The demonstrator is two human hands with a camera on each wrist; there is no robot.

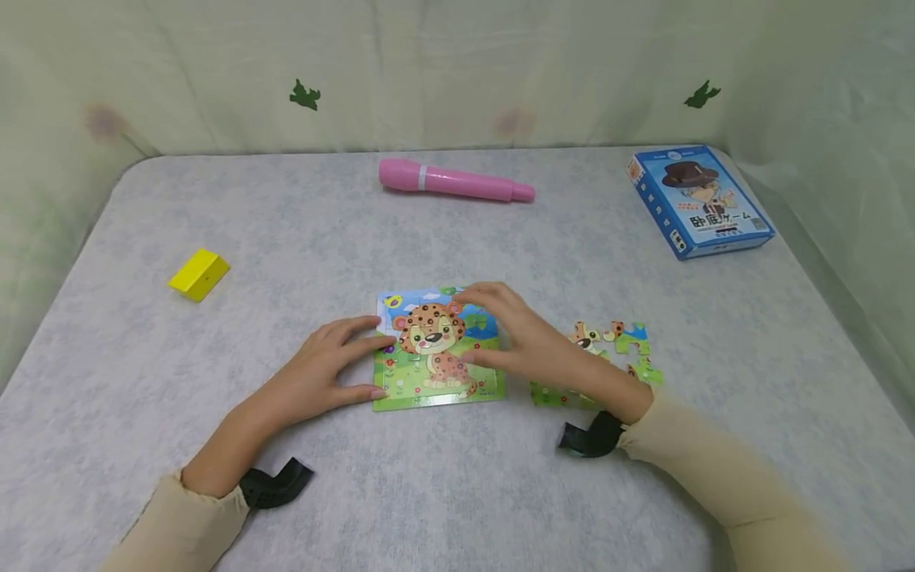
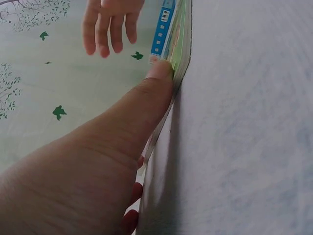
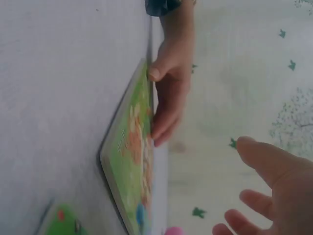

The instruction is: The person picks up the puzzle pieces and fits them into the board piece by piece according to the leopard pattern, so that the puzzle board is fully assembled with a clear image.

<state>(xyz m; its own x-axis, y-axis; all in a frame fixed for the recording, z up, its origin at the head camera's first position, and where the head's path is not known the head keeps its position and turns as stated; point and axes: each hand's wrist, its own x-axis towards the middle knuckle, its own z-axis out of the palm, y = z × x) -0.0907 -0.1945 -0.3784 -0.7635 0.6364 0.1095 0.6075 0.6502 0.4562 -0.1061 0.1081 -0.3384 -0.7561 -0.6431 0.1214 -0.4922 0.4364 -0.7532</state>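
Observation:
A square picture puzzle of a spotted leopard cub lies flat in the middle of the table. My left hand rests along its left side, with the thumb and fingertips on the border. Those fingers are spread and gently bent, not wrapped around the board. Over the right part of the puzzle hovers my right hand, thumb and fingers apart with nothing between them. In the right wrist view a gap shows between the right hand and the board.
Several loose puzzle pieces lie right of the board, partly hidden under my right forearm. A pink torch-shaped tube lies at the back. A blue game box sits back right, and a yellow block at the left.

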